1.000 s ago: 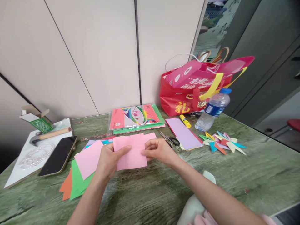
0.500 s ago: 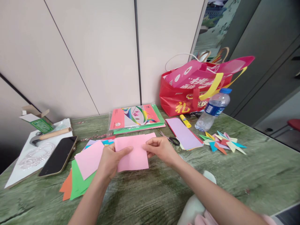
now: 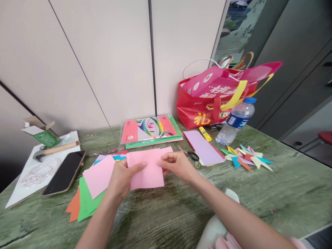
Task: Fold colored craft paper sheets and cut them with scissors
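Observation:
A folded pink paper sheet lies in front of me on the green wood-grain table, held by both hands. My left hand grips its left edge, thumb lying across the top face. My right hand pinches the right edge with curled fingers. Just left of the sheet lies a fan of coloured paper squares, pink on top, green and orange beneath.
Scissors and a lilac paper strip lie right of my hands, then folded paper stars, a water bottle, a glue stick and a red bag. A paper pack sits behind; phone and hammer at left.
The upper flap of the pink sheet has come down flat, so its top edges now line up. Both hands have kept their places.

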{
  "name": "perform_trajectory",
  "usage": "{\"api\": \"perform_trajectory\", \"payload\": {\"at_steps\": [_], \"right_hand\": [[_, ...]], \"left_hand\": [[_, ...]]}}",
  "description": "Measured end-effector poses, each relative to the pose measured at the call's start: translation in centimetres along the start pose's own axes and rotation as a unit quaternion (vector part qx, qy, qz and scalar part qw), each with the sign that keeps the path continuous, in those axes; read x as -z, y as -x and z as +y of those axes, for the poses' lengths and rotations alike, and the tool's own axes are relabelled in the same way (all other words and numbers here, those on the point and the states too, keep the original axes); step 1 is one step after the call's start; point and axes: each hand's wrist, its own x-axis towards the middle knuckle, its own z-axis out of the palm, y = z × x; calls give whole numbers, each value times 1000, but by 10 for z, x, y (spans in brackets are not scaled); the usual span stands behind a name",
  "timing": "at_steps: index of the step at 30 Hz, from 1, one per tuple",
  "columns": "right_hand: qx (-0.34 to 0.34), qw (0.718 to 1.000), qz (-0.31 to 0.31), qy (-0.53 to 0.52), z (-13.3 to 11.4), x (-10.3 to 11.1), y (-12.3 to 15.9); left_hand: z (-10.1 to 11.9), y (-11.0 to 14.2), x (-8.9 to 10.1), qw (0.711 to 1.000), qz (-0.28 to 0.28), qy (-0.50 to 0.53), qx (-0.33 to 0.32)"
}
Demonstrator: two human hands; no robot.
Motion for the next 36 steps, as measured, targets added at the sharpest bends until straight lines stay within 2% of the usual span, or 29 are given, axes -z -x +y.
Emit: {"api": "perform_trajectory", "payload": {"at_steps": [5,11,20,36], "right_hand": [[-22,999,-31,-4,-1,-1,2],[-30,999,-20,-2,0,0,1],[-31,999,-16,-3,0,0,1],[-45,999,7,-13,-2,-1,1]], "left_hand": [[1,0,0,1000,-9,9,5],[1,0,0,1000,-18,12,12],[1,0,0,1000,4,8,4],[0,0,2,1000,-22,2,-12]]}}
